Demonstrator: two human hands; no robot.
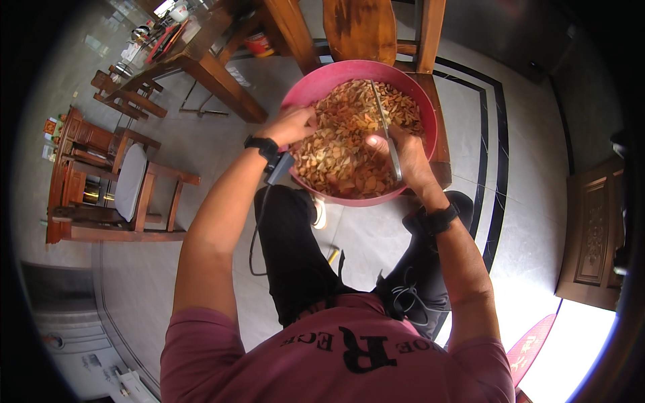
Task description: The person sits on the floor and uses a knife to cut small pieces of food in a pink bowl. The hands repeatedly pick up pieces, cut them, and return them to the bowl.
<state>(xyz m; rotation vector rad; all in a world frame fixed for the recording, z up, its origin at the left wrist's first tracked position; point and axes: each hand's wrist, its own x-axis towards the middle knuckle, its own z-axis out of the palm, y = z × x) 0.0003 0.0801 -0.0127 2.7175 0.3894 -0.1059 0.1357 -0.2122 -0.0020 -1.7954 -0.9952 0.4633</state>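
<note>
A round pink plastic basin (322,80) sits on a wooden chair in front of me, filled with dried, chopped brown and orange plant pieces (347,136). My left hand (295,125) reaches over the basin's left side with fingers curled near the pieces; its fingertips are blurred, so whether it pinches anything is unclear. In my right hand (409,153), over the right part of the heap, is a long, slim metal tool (385,126), its narrow end pointing away from me. Its exact kind is not plain. Both wrists wear black bands.
The wooden chair (360,30) has its backrest beyond the basin. To the left are a wooden table (201,60) bearing several items and a cushioned wooden armchair (132,181). A red tub (258,44) stands near the table. A cable hangs from my left wristband.
</note>
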